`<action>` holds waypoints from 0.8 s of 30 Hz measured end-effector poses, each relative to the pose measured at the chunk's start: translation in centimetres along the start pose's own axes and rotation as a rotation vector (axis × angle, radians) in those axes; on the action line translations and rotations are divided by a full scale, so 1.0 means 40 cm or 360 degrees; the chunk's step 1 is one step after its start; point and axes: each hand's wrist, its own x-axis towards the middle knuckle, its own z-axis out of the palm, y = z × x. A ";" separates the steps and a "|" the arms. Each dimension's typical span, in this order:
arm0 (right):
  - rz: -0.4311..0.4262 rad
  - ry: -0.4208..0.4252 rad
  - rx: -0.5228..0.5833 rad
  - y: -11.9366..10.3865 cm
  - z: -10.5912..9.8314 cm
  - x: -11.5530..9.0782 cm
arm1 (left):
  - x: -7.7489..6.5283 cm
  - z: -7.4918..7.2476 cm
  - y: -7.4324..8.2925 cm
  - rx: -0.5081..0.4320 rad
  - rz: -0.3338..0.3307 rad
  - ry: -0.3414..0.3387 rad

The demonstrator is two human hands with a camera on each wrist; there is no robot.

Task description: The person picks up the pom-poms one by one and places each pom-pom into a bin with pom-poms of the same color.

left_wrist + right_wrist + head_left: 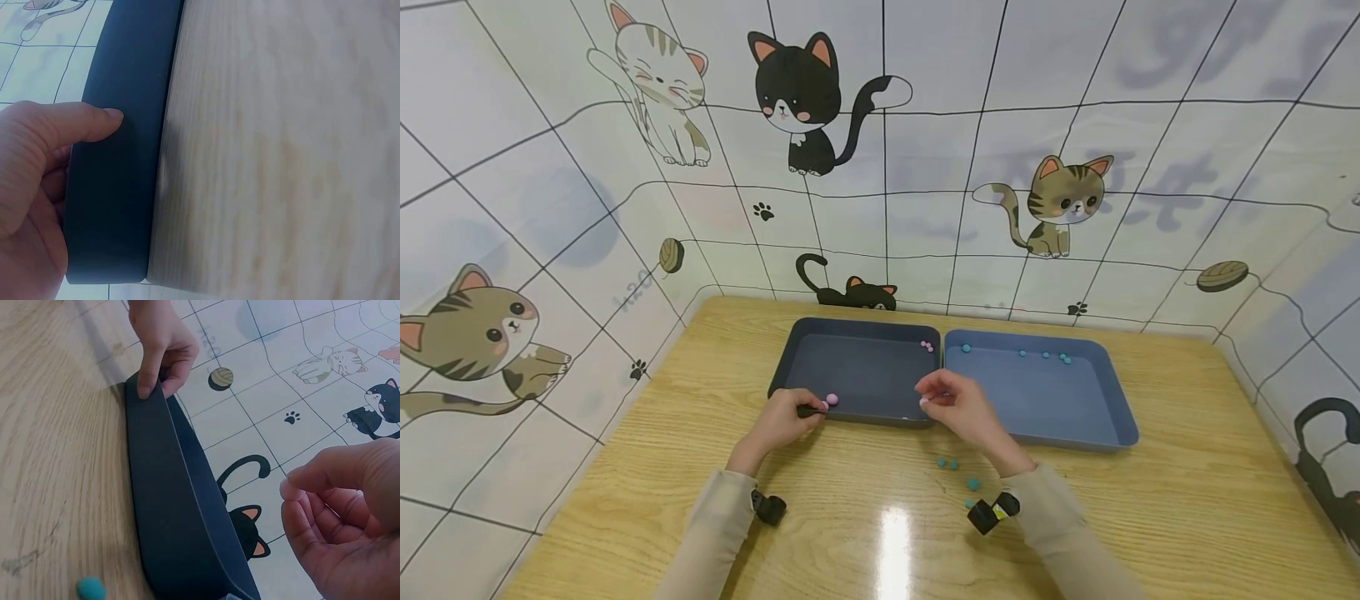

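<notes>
White wall (925, 225) with painted cats (797, 87) stands behind the dark tray (868, 371). The blue tray (1037, 396) sits just right of it. The left hand (785, 421) pinches the dark tray's front left edge. The right hand (964, 408), hiding part of the tray's right side, pinches a pink ball (291, 490). Other pink balls (832, 400) lie inside; blue-green balls (973, 484) lie outside its front right corner.
</notes>
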 end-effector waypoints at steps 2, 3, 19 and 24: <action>0.0007 -0.0003 0.0006 -0.004 0.005 0.010 | 0.000 0.000 0.000 -0.0002 0.0005 0.0001; 0.0014 -0.0001 0.0008 -0.008 0.008 0.015 | 0.000 0.001 0.000 -0.0001 0.0007 0.0002; 0.0076 0.0048 0.0093 -0.037 0.046 0.083 | 0.000 0.003 -0.005 -0.0003 -0.0001 -0.0004; 0.0073 0.0059 0.0091 -0.025 0.058 0.104 | 0.001 0.004 -0.006 0.0004 0.0001 0.0006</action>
